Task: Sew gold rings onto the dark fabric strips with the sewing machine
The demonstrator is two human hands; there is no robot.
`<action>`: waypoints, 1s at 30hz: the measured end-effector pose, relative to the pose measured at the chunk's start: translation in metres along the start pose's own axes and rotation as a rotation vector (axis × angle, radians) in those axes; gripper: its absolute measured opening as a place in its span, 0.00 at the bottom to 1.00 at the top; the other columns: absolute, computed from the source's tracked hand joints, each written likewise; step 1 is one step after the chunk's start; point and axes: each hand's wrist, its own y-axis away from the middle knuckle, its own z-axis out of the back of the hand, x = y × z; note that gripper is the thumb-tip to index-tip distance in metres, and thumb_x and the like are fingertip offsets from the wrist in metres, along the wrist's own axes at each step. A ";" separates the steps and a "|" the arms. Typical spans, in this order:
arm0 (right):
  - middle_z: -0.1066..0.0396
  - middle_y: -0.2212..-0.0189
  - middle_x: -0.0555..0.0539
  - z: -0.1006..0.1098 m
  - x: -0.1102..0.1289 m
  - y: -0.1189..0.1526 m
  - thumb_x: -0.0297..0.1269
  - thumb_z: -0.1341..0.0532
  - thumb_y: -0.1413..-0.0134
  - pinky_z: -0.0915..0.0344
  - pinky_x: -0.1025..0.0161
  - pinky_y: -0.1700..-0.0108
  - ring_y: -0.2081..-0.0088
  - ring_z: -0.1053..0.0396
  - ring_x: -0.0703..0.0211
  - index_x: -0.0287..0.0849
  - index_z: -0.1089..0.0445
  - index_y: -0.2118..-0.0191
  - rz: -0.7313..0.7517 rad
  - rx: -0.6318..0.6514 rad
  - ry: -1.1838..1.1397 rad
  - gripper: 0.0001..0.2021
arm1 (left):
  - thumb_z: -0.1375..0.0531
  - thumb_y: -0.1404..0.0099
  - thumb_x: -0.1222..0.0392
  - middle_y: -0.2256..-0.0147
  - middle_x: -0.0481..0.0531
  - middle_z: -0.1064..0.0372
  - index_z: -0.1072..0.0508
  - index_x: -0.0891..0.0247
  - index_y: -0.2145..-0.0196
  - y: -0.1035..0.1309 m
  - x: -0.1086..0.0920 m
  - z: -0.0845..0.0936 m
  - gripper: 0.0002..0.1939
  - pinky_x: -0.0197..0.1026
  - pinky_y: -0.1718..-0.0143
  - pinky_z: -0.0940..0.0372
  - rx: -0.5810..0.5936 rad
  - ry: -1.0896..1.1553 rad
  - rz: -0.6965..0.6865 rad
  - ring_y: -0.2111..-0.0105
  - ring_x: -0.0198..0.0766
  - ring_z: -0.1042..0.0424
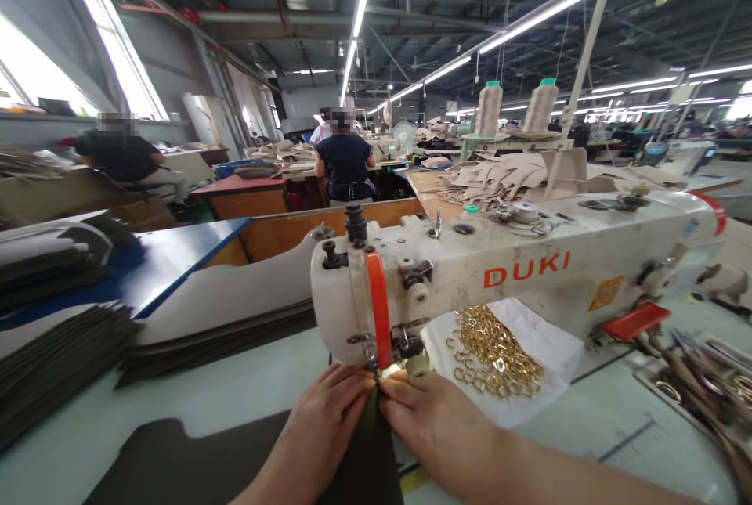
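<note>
My left hand and my right hand meet under the needle end of a white sewing machine, fingertips pinched close together. Between them a dark grey fabric panel runs up to the stitching spot and spreads toward me and to the left. Both hands are closed on its upper edge. The needle tip and anything small between the fingertips are hidden. Right of my hands, gold metal rings lie heaped on a white sheet beneath the machine arm.
Stacked dark panels lie to the left, near a blue table. A tray of straps and rings sits at right. Thread cones and beige cut pieces stand behind the machine. Two seated people are farther back.
</note>
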 end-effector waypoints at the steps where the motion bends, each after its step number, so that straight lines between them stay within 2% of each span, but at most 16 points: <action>1: 0.28 0.59 0.42 -0.001 0.001 0.001 0.27 0.40 0.41 0.34 0.58 0.58 0.60 0.31 0.54 0.36 0.33 0.61 -0.013 -0.009 -0.007 0.03 | 0.53 0.30 0.60 0.72 0.51 0.22 0.24 0.60 0.71 0.000 0.000 0.000 0.19 0.35 0.67 0.25 0.005 0.008 0.012 0.71 0.37 0.23; 4: 0.28 0.59 0.44 -0.001 0.002 0.006 0.28 0.40 0.40 0.36 0.59 0.53 0.56 0.32 0.54 0.37 0.33 0.59 -0.025 -0.042 -0.074 0.04 | 0.51 0.32 0.63 0.71 0.51 0.22 0.24 0.59 0.70 0.002 0.000 0.000 0.17 0.37 0.67 0.25 0.040 0.057 0.061 0.69 0.38 0.23; 8: 0.28 0.59 0.46 0.004 0.003 0.009 0.30 0.43 0.37 0.40 0.61 0.46 0.52 0.34 0.58 0.39 0.32 0.58 0.052 -0.041 -0.161 0.04 | 0.48 0.34 0.65 0.67 0.51 0.21 0.23 0.59 0.66 0.010 -0.001 0.002 0.13 0.39 0.61 0.25 0.098 0.076 0.099 0.64 0.39 0.22; 14: 0.27 0.62 0.48 0.007 0.004 0.010 0.32 0.44 0.36 0.37 0.62 0.49 0.56 0.32 0.58 0.40 0.32 0.59 0.077 0.022 -0.151 0.05 | 0.50 0.34 0.66 0.59 0.54 0.21 0.22 0.63 0.59 0.022 0.001 0.005 0.16 0.38 0.53 0.29 0.199 -0.108 0.019 0.59 0.39 0.22; 16: 0.28 0.62 0.48 0.008 0.003 0.010 0.32 0.44 0.36 0.36 0.62 0.49 0.56 0.32 0.58 0.40 0.32 0.59 0.081 0.027 -0.150 0.05 | 0.50 0.34 0.66 0.58 0.55 0.21 0.22 0.64 0.58 0.022 0.001 0.006 0.17 0.37 0.53 0.30 0.229 -0.123 -0.007 0.59 0.39 0.22; 20: 0.28 0.59 0.47 0.008 0.002 0.010 0.32 0.44 0.36 0.37 0.62 0.47 0.54 0.33 0.58 0.39 0.32 0.58 0.092 0.038 -0.131 0.05 | 0.49 0.33 0.64 0.57 0.54 0.21 0.22 0.62 0.58 0.024 0.003 0.005 0.16 0.37 0.53 0.31 0.260 -0.106 0.030 0.58 0.39 0.22; 25: 0.28 0.61 0.47 0.009 0.001 0.008 0.33 0.44 0.36 0.38 0.63 0.47 0.55 0.33 0.58 0.38 0.32 0.61 0.110 0.046 -0.114 0.05 | 0.51 0.33 0.66 0.57 0.54 0.21 0.23 0.63 0.56 0.026 0.008 0.003 0.18 0.37 0.53 0.30 0.264 -0.149 -0.072 0.58 0.38 0.22; 30: 0.29 0.62 0.48 0.009 -0.001 0.006 0.32 0.44 0.36 0.36 0.63 0.49 0.57 0.33 0.58 0.39 0.32 0.63 0.092 0.050 -0.104 0.05 | 0.52 0.34 0.67 0.58 0.55 0.21 0.22 0.64 0.57 0.023 0.010 0.003 0.19 0.38 0.52 0.30 0.292 -0.175 -0.102 0.58 0.39 0.22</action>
